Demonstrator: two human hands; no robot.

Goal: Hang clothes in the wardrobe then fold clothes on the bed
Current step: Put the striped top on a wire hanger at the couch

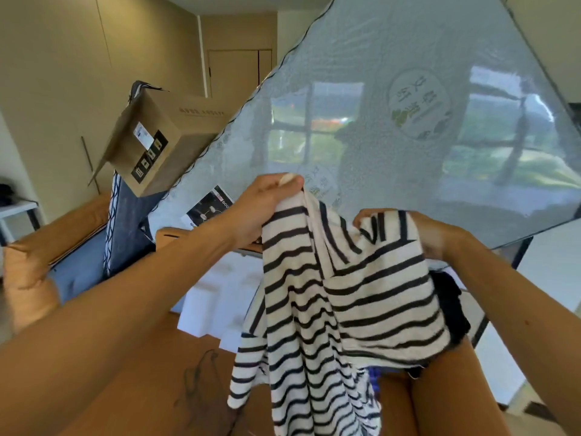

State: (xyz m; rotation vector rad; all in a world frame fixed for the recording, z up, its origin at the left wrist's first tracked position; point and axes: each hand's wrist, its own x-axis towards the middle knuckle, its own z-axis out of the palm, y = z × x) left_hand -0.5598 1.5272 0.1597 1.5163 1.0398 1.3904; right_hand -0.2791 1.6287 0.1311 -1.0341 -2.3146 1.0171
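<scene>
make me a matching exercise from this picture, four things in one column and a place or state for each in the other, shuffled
Things
1. black-and-white striped knit top
2. brown cardboard box
3. plastic-wrapped grey mattress
4. black garment

Place or state
a. reflects a window
b. gripped by the left hand and right hand
c. peeks out behind striped fabric, on the right
d. upper left, one flap hanging open

Pairs: 1-b, 2-d, 3-a, 4-c

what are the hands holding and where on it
Both hold the striped top: left hand pinches its upper edge, right hand grips bunched fabric near the top.
</scene>
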